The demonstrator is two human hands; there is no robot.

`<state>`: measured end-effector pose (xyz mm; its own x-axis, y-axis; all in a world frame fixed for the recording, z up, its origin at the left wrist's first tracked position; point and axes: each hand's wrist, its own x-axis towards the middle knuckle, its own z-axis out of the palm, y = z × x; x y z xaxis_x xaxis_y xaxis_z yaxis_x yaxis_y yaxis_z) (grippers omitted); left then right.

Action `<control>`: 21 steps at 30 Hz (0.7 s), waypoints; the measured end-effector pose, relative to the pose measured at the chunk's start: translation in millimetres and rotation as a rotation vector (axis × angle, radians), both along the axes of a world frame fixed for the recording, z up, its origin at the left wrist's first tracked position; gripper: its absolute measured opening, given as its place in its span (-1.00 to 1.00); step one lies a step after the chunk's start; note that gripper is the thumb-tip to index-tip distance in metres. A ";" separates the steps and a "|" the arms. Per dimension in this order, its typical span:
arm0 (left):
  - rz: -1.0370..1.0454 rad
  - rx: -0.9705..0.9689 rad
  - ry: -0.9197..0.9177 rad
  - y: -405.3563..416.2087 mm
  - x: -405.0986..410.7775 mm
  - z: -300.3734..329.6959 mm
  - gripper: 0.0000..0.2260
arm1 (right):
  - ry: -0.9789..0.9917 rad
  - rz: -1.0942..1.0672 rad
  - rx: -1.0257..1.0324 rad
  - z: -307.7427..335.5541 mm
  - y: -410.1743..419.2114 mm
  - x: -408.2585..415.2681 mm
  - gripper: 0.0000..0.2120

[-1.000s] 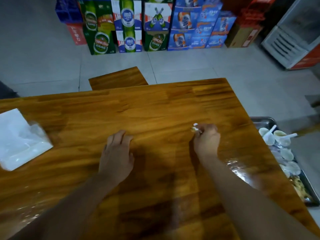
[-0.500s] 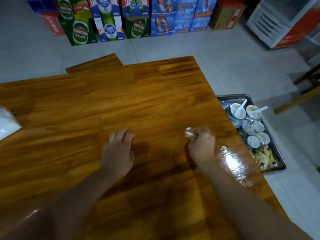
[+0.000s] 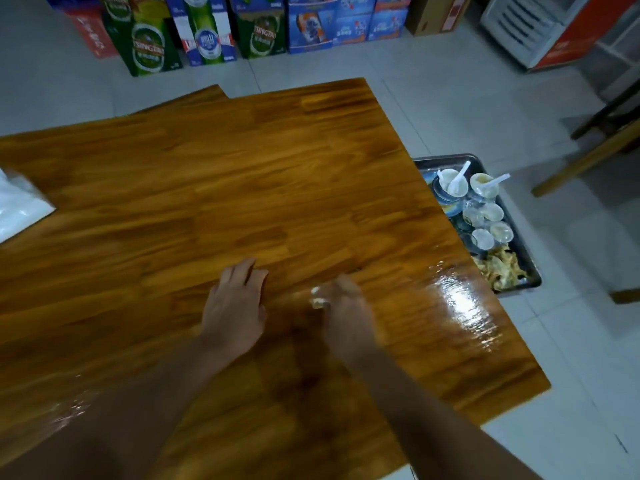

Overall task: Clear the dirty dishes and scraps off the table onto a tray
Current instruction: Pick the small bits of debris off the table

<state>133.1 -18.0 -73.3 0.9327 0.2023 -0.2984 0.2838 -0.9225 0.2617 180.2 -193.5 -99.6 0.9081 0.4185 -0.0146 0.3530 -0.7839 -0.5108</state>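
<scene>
Carefully, my right hand point(image 3: 341, 308) pinched small whitish scraps point(image 3: 316, 296) above the glossy wooden tabletop point(image 3: 242, 188) while my left hand point(image 3: 233, 306) lay flat, open. Best carried cupped to the metal tray point(image 3: 530, 271) of dishes, off the right edge.

Dim indoor light, glare on the table point(image 3: 464, 306), motion-blurred right hand point(image 3: 346, 313).

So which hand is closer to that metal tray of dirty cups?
The right hand, closed on a pale scrap, is nearer the tray. The left hand lies flat farther left.
</scene>
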 end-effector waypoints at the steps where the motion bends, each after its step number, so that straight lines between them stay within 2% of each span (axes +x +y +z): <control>1: -0.018 -0.004 -0.002 -1.1 -6.3 0.5 -0.47 | 0.017 -0.124 -0.010 3.1 -14.1 7.5 -0.70; 4: -0.055 -0.016 -0.009 -3.4 -29.8 2.2 -0.47 | 0.027 -0.472 -0.076 12.4 -52.8 8.4 -0.72; 6: -0.066 -0.014 -0.013 -6.2 -42.5 2.4 -0.46 | 0.029 -0.511 -0.125 15.1 -58.3 -7.3 -0.71; 8: -0.098 -0.006 -0.017 -8.3 -59.7 2.6 -0.45 | 0.046 -0.482 -0.107 14.8 -45.7 -41.2 -0.72; 10: -0.129 0.001 -0.020 -8.3 -76.2 0.8 -0.43 | 0.086 -0.339 -0.081 14.7 -27.2 -87.0 -0.75; 13: -0.156 -0.008 -0.012 -5.9 -95.5 0.6 -0.43 | 0.122 -0.133 -0.032 18.5 -2.2 -146.6 -0.66; 15: -0.180 0.011 0.001 -2.7 -106.4 1.6 -0.43 | 0.159 -0.141 -0.056 20.1 4.7 -159.4 -0.74; 21: -0.136 0.005 0.043 15.9 -133.7 9.0 -0.43 | 0.177 -0.173 -0.183 28.8 9.3 -148.3 -0.66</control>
<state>-0.6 -2.1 -64.2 0.9379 0.0763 -0.3384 0.1668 -0.9545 0.2471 31.9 -184.2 -70.9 0.9424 0.2338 -0.2393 0.1246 -0.9091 -0.3975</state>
